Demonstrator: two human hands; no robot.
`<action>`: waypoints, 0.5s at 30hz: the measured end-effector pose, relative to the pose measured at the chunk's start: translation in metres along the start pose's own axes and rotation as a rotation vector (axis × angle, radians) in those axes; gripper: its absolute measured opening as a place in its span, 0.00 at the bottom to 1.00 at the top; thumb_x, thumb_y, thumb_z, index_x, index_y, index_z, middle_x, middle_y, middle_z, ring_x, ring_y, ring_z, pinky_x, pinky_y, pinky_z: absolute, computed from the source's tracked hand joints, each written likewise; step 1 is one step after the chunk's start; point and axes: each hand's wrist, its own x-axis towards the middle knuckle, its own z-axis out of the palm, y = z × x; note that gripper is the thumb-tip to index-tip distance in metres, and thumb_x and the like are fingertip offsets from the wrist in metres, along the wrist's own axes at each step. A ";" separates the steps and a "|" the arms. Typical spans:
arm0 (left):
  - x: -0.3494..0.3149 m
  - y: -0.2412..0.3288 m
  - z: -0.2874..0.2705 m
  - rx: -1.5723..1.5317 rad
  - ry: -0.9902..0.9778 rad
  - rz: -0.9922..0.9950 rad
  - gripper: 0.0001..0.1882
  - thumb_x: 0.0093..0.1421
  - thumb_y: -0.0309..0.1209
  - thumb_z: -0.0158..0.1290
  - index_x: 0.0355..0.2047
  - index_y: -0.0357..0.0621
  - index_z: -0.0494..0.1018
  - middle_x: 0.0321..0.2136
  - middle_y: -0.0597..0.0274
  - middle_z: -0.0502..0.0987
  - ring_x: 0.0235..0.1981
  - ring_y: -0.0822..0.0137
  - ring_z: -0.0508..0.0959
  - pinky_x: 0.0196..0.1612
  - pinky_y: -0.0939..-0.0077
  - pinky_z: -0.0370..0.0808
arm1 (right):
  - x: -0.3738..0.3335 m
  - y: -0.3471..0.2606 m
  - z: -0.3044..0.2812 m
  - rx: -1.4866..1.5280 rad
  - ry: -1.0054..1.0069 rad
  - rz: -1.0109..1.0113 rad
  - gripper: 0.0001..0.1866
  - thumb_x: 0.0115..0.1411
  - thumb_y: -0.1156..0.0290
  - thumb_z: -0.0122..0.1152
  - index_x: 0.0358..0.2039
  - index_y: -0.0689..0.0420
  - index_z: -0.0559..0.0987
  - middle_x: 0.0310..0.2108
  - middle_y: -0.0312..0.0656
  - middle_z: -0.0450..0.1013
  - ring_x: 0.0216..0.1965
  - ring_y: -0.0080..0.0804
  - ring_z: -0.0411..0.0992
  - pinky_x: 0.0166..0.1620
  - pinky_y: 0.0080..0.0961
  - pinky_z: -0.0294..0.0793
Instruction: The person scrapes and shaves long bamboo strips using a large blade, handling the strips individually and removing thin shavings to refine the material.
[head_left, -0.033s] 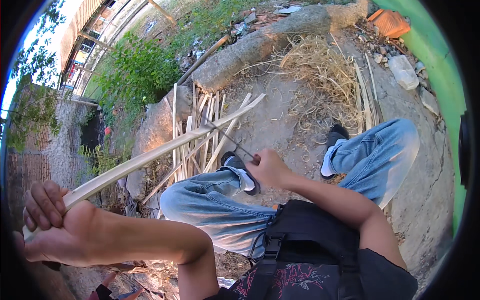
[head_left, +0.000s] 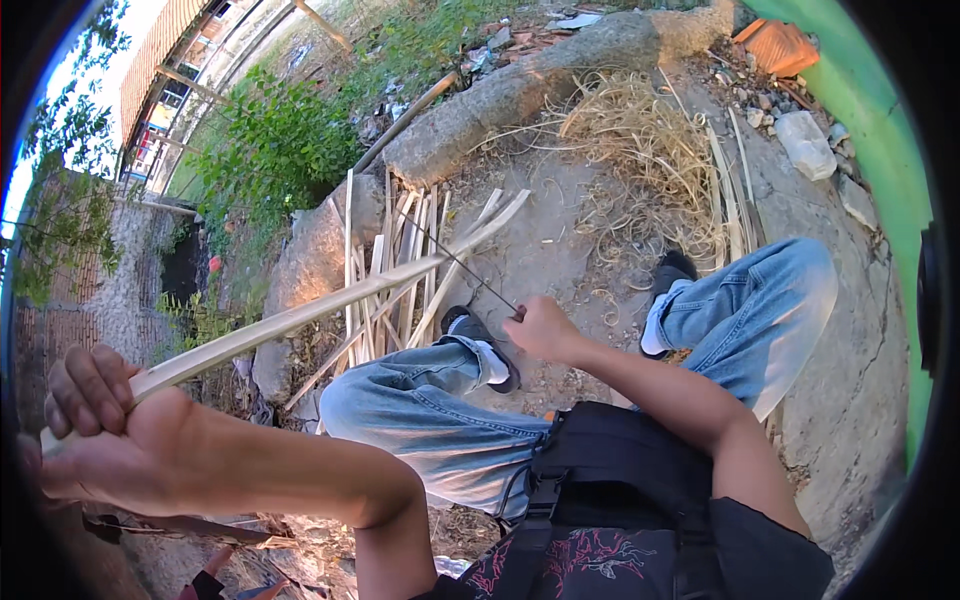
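My left hand point(head_left: 110, 430) at the lower left is closed around the near end of a long pale bamboo strip point(head_left: 290, 318). The strip slants up and away to the right, over my bent left knee. In front of my lap, my right hand point(head_left: 540, 330) is closed on the handle end of a long, thin dark knife point(head_left: 478, 280). The handle is mostly hidden in the fist. Its blade points to the far left and crosses the strip near the far end; whether they touch I cannot tell.
Several pale strips point(head_left: 408, 290) lie heaped beyond my left foot. Curled shavings point(head_left: 640, 130) are piled ahead, with more strips point(head_left: 732, 200) beside them. A stone ledge point(head_left: 450, 130) runs across the far side. A green wall point(head_left: 880, 130) and a whitish plastic container point(head_left: 806, 145) are at right.
The strip and my left hand have shifted slightly to the lower left. My right hand has moved a little to the right, and the blade crosses nearer the strip's far end.
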 end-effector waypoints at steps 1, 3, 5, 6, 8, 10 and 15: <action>-0.006 -0.003 0.007 0.069 0.007 -0.012 0.19 0.56 0.38 0.42 0.13 0.53 0.48 0.09 0.70 0.50 0.10 0.76 0.50 0.16 0.80 0.47 | 0.013 0.028 0.005 -0.078 -0.040 0.038 0.14 0.51 0.66 0.56 0.20 0.68 0.76 0.16 0.55 0.71 0.17 0.42 0.69 0.25 0.35 0.67; -0.005 -0.005 0.011 0.116 0.083 0.034 0.20 0.58 0.35 0.39 0.12 0.53 0.47 0.09 0.70 0.49 0.10 0.76 0.49 0.16 0.80 0.47 | 0.012 0.024 0.014 -0.215 0.029 0.035 0.15 0.51 0.65 0.56 0.23 0.69 0.78 0.19 0.58 0.72 0.22 0.51 0.74 0.29 0.36 0.71; 0.041 -0.009 -0.020 0.026 -0.109 -0.026 0.20 0.59 0.34 0.39 0.12 0.53 0.47 0.09 0.70 0.49 0.09 0.76 0.49 0.16 0.80 0.47 | -0.002 -0.026 -0.002 -0.109 0.003 0.007 0.17 0.50 0.64 0.57 0.23 0.69 0.77 0.19 0.58 0.73 0.23 0.52 0.74 0.30 0.36 0.72; 0.056 -0.008 -0.028 -0.097 -0.271 -0.053 0.19 0.59 0.33 0.39 0.12 0.52 0.48 0.09 0.69 0.49 0.09 0.76 0.49 0.16 0.81 0.47 | 0.004 -0.046 -0.012 -0.020 -0.014 -0.073 0.18 0.49 0.62 0.58 0.23 0.70 0.77 0.19 0.58 0.73 0.23 0.53 0.74 0.31 0.37 0.72; 0.052 -0.013 -0.015 -0.026 -0.270 -0.038 0.20 0.61 0.33 0.37 0.12 0.51 0.48 0.09 0.68 0.49 0.09 0.76 0.50 0.15 0.81 0.47 | 0.011 -0.026 -0.009 0.010 -0.061 -0.021 0.20 0.49 0.60 0.58 0.21 0.70 0.77 0.19 0.58 0.73 0.23 0.53 0.75 0.31 0.36 0.73; 0.045 -0.012 0.007 0.045 -0.241 -0.041 0.22 0.62 0.36 0.36 0.11 0.52 0.47 0.09 0.67 0.50 0.08 0.75 0.49 0.14 0.81 0.48 | 0.050 0.068 -0.015 -0.210 0.025 0.267 0.19 0.49 0.60 0.58 0.19 0.68 0.77 0.17 0.56 0.73 0.21 0.50 0.74 0.28 0.36 0.71; 0.083 -0.027 -0.023 -0.342 -0.566 -0.088 0.24 0.62 0.43 0.42 0.13 0.49 0.50 0.11 0.67 0.52 0.14 0.73 0.55 0.19 0.80 0.52 | 0.045 0.084 -0.028 -0.128 0.149 0.285 0.19 0.49 0.60 0.57 0.15 0.67 0.76 0.13 0.53 0.71 0.18 0.46 0.72 0.26 0.39 0.69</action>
